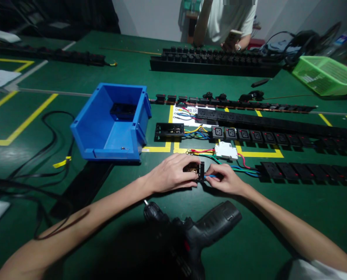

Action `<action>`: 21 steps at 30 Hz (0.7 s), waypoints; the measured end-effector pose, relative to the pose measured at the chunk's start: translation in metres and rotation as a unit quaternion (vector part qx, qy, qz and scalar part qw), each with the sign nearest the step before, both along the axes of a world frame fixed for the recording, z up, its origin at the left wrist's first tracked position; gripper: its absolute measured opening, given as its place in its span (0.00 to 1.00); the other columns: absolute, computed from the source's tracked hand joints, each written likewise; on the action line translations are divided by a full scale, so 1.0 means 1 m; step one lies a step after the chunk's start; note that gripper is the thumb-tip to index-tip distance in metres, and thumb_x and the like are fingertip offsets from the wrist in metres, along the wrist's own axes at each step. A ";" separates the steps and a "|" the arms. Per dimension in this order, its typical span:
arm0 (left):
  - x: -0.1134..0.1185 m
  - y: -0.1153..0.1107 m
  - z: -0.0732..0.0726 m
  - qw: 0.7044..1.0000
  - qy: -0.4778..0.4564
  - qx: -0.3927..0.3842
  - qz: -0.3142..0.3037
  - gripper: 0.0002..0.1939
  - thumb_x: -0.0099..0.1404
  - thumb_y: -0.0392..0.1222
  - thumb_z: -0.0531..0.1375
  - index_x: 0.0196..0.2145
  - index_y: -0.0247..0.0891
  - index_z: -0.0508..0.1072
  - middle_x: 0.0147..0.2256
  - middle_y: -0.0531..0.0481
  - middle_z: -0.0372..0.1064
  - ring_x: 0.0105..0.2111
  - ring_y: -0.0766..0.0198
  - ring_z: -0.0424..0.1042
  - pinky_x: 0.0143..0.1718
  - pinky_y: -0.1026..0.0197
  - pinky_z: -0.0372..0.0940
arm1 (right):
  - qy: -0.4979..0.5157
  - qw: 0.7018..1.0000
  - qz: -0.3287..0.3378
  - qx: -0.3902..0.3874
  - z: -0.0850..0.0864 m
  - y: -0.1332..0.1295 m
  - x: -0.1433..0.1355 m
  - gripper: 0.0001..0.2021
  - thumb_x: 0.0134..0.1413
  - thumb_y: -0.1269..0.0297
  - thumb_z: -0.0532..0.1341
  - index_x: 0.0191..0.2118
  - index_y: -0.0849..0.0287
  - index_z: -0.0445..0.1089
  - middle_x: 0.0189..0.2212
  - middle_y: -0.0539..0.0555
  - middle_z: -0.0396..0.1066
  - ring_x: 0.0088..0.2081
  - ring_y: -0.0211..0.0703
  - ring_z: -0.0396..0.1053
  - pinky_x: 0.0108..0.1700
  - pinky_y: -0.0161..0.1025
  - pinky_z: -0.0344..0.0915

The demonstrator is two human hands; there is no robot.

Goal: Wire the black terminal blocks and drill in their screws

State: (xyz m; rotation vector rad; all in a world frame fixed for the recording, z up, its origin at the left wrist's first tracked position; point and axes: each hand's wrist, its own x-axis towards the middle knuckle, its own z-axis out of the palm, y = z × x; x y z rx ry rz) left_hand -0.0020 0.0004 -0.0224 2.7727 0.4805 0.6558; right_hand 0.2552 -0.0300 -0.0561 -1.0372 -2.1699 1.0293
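Observation:
My left hand point(173, 174) is closed around a small black terminal housing point(202, 171) with brass-coloured metal inside. Pinched in the fingertips of my right hand point(224, 179) is a blue wire point(211, 176), its end at the housing's right side; whether it is fixed there is hidden. Blue and green wires run on from behind my right hand to a black socket strip point(298, 173). Just above my hands, a white circuit breaker point(226, 150) has red wires attached. A cordless drill point(217, 223) lies below my hands, its bit pointing left.
A blue bin point(112, 153) stands left, with a black part inside. Several socket strips point(256, 136) and another black housing point(169, 131) lie beyond my hands. A green basket point(325, 76) sits far right. Black cables point(53, 140) cross the left side. Another person point(226, 23) is opposite.

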 end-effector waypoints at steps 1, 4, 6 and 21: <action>0.000 0.000 0.000 1.000 0.001 0.000 0.001 0.11 0.69 0.47 0.57 0.40 0.39 0.75 0.53 0.41 0.65 0.51 0.54 0.66 0.49 0.51 0.64 | -0.001 1.000 0.001 -0.004 0.000 0.000 0.000 0.05 0.55 0.66 0.60 0.30 0.61 0.68 0.19 0.45 0.59 0.20 0.30 0.52 0.23 0.30 0.50; 0.001 -0.001 -0.002 1.000 0.004 0.001 0.004 0.11 0.70 0.46 0.56 0.40 0.39 0.75 0.53 0.40 0.65 0.51 0.54 0.66 0.50 0.50 0.64 | -0.001 1.000 -0.003 -0.012 0.001 0.001 -0.001 0.05 0.55 0.66 0.60 0.30 0.61 0.68 0.20 0.45 0.59 0.21 0.30 0.52 0.23 0.30 0.50; 0.001 -0.001 -0.003 1.000 0.007 0.004 0.003 0.11 0.70 0.46 0.56 0.40 0.39 0.75 0.53 0.40 0.65 0.51 0.54 0.66 0.50 0.50 0.64 | -0.001 1.000 -0.003 -0.016 0.002 0.001 -0.001 0.05 0.56 0.66 0.59 0.30 0.61 0.68 0.20 0.45 0.60 0.21 0.30 0.52 0.23 0.30 0.51; 0.000 0.004 0.004 0.997 0.061 -0.038 0.005 0.14 0.70 0.49 0.55 0.39 0.36 0.74 0.52 0.39 0.63 0.51 0.53 0.66 0.51 0.51 0.64 | -0.120 0.986 0.057 0.099 0.001 0.009 0.005 0.09 0.64 0.63 0.57 0.38 0.60 0.72 0.28 0.53 0.73 0.29 0.37 0.68 0.33 0.33 0.57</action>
